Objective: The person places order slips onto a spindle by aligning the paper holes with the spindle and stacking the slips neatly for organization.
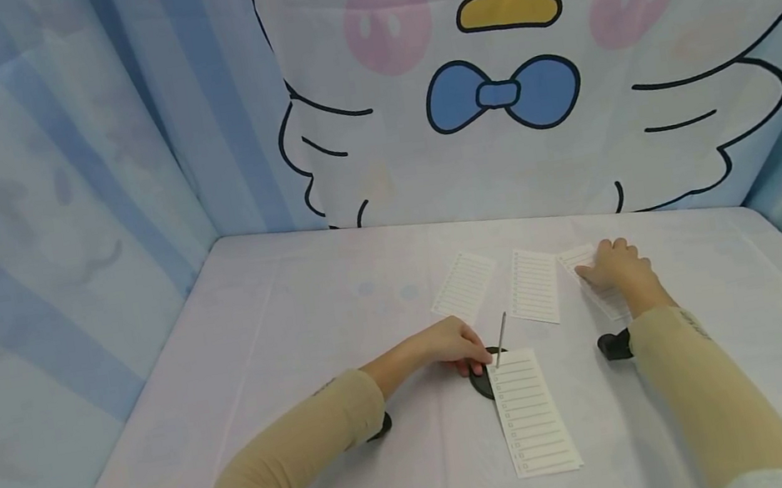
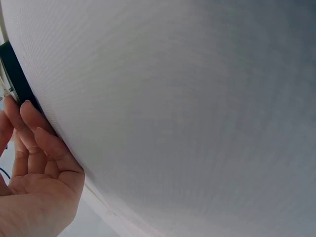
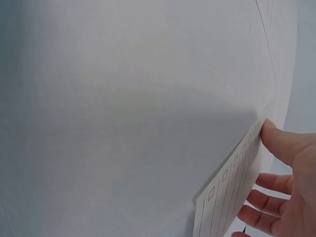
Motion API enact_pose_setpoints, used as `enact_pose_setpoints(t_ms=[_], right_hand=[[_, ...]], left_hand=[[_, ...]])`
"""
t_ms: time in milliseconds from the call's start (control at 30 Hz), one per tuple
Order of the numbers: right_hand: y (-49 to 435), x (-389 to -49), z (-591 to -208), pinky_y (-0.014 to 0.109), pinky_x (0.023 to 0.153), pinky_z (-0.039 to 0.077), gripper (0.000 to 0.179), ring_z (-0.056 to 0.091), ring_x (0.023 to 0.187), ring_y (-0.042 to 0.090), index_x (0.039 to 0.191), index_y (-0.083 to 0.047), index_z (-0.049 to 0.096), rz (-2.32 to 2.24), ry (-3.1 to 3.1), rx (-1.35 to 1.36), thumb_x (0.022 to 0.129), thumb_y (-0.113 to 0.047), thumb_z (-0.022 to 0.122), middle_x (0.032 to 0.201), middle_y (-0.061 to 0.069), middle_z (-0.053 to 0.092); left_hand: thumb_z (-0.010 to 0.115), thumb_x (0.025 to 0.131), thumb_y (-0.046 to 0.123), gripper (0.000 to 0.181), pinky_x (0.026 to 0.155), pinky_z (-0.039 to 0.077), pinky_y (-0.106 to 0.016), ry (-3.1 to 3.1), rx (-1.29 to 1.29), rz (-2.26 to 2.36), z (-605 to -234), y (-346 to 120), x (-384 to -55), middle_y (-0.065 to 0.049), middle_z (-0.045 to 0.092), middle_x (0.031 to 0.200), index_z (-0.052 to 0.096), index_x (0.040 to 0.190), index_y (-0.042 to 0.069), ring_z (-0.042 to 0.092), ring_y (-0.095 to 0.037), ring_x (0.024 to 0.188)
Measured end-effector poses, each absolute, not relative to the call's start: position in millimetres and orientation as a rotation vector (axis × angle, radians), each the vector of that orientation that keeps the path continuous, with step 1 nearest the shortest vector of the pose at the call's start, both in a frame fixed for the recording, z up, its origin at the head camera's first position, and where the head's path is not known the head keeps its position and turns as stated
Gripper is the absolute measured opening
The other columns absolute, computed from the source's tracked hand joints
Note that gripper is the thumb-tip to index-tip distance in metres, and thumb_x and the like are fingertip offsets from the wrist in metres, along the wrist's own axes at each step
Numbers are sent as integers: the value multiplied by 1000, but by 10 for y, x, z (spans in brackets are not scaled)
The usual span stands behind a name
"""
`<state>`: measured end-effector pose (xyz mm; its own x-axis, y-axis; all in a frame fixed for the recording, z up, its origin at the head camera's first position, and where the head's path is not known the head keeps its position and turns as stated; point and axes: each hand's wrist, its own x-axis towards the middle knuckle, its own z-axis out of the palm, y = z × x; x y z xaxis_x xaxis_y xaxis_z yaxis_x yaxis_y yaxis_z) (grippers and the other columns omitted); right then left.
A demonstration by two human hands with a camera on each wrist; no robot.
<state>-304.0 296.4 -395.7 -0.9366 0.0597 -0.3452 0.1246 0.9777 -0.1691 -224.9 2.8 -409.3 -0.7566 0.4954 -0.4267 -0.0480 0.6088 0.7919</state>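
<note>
A receipt spike with a round black base (image 1: 481, 386) and an upright metal pin (image 1: 501, 339) stands mid-table. Several lined checklist slips (image 1: 537, 424) are on its pin at their top end and stretch toward the person. My left hand (image 1: 449, 342) holds the spike at the base's left side, fingertips right at the slips' top corner; in the left wrist view, fingers meet the dark base edge (image 2: 19, 74). Farther right, my right hand (image 1: 621, 269) pinches a loose checklist slip (image 1: 608, 304), thumb on top. One edge of that slip (image 3: 227, 187) is raised in the right wrist view.
Two more checklist slips, one tilted (image 1: 464, 287) and one straighter (image 1: 533, 286), lie flat behind the spike. A white cloth covers the table (image 1: 311, 315). Curtains with a cartoon print (image 1: 517, 174) close off the back and sides.
</note>
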Motion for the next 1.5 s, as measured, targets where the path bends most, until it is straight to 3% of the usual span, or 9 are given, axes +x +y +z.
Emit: enact_pose_setpoints(t_ms=[1000, 1500], right_hand=[[2857, -2984, -3937, 63, 97, 20, 74, 20, 116, 58, 129, 23, 8, -248, 2864, 175, 95, -32, 46, 123, 46, 17], [2849, -2923, -3967, 60, 90, 29, 66, 36, 105, 54, 131, 16, 13, -169, 2877, 167, 94, -26, 49, 114, 44, 32]], left_hand=[[67, 83, 17, 10, 46, 38, -18, 2206, 353, 1097, -4066, 16, -2250, 3, 60, 56, 71, 80, 8, 53, -8, 47], [67, 83, 16, 10, 47, 37, -19, 2215, 352, 1098, -4058, 20, -2223, 2, 61, 56, 71, 81, 7, 53, -9, 48]])
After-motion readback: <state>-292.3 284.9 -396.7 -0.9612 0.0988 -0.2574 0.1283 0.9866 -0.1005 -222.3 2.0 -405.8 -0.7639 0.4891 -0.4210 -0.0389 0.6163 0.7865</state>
